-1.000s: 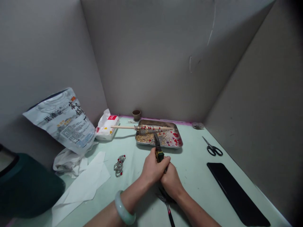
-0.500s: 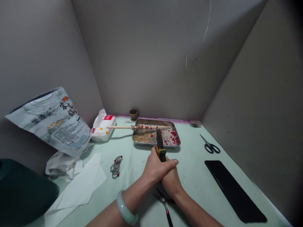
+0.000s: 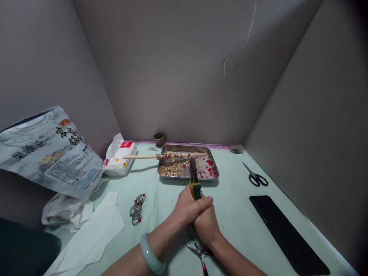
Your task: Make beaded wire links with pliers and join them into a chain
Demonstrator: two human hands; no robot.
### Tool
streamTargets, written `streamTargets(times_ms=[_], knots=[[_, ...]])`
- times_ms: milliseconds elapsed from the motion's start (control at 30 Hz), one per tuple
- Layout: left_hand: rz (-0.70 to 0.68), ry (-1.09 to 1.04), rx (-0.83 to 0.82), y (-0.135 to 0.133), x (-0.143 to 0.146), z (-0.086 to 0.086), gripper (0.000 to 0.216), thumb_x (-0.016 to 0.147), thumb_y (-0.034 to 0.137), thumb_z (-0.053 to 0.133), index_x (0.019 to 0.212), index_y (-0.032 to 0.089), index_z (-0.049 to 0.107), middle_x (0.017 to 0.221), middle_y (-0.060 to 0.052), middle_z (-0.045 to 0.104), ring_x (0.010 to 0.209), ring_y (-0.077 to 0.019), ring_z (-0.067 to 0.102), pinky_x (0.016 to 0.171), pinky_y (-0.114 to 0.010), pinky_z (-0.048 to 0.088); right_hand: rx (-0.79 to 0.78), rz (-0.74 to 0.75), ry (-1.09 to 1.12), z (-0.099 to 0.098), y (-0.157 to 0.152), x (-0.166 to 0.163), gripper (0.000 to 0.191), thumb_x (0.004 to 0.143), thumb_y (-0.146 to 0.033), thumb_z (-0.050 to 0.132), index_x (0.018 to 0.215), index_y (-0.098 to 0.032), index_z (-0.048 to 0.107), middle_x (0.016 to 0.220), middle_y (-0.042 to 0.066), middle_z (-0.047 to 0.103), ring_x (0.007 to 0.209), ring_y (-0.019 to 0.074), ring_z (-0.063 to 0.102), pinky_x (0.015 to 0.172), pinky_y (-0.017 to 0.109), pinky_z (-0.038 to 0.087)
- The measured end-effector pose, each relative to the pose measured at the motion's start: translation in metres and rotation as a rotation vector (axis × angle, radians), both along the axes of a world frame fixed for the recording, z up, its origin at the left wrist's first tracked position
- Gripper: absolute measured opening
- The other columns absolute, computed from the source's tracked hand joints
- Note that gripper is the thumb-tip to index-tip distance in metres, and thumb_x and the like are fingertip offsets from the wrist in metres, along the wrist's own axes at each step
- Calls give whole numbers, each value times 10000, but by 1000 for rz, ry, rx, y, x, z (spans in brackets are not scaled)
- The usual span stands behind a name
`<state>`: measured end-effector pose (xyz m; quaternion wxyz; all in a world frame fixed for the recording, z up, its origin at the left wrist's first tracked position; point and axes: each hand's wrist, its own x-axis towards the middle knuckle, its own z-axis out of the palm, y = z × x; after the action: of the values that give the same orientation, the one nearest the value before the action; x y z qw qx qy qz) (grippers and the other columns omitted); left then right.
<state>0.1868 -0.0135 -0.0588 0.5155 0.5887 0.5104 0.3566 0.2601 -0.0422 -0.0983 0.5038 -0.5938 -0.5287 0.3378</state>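
Both hands are clasped together over the pale green table, gripping pliers (image 3: 194, 181) with green-yellow handles whose dark jaws point toward a metal tray (image 3: 212, 177). My left hand (image 3: 188, 207) wraps over the top, fingers closed around the handles; a jade bangle (image 3: 150, 257) sits on that wrist. My right hand (image 3: 205, 227) is closed underneath and partly hidden by the left. The tray holds gold and red beads, and a wooden stick (image 3: 140, 156) strung with beads lies across it.
A second, red-handled pair of pliers (image 3: 199, 253) lies under my wrists. A beaded silver piece (image 3: 137, 208) lies to the left. Scissors (image 3: 254, 176) and a black slab (image 3: 287, 234) are on the right. A printed bag (image 3: 48, 153), tissue pack (image 3: 118, 158), paper sheets and a small cup (image 3: 158, 138) stand left and behind.
The camera view has drifted left, so objects sit a little differently. My clasped hands stay around the pliers, whose jaws have swung more upright toward the tray.
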Motion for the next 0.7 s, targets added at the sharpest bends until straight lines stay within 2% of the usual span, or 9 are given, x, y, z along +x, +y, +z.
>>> streamTargets(times_ms=[100,200,400,533,700], knots=[[-12,-46,-5,2,-2,-4,223,631,304,684,728,172,532,679,-8,554,657,-159,507,614,-278,406,-75,-28,-68,7,1,-2,277,785,-325,496,891,-117,646,866,110,691,859,263,637,737,312,503],[-27,-94,-5,3,-3,-7,221,633,304,693,714,170,536,659,-6,544,631,-148,495,610,-274,409,-134,-44,-100,13,0,-4,284,780,-316,491,923,-126,647,857,110,702,846,269,649,705,314,503],[-48,-179,-8,5,-5,-11,224,644,300,699,699,156,536,636,-7,548,609,-136,497,600,-261,408,-144,-43,-110,12,-3,-5,300,750,-305,536,947,-113,656,858,132,712,819,275,663,614,280,497],[-15,-121,26,7,-5,-12,218,663,315,685,732,153,557,678,-24,578,647,-156,524,627,-277,422,-96,20,-99,14,-1,-4,341,740,-284,561,1031,-123,639,900,127,720,839,270,673,644,269,496],[-16,58,105,2,-15,-4,294,667,393,692,779,148,575,767,-71,618,743,-213,564,666,-312,442,11,100,-77,16,-1,-4,274,774,-282,535,969,-118,635,868,105,717,810,244,661,655,265,489]])
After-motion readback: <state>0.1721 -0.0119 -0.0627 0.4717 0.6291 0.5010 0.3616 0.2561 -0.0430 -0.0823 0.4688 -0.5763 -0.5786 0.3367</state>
